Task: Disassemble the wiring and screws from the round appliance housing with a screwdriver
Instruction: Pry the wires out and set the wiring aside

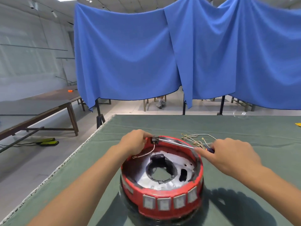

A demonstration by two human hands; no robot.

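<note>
We see the round red plastic appliance housing (162, 180) sitting open side up on the green cloth-covered table (244, 128). Our left hand (134, 141) grips a small black part (154, 139) at its far rim. Our right hand (228, 154) curls around the blue-handled steel screwdriver (177, 144), whose tip meets that part. A bundle of loose wires (195, 139) lies just behind.
</note>
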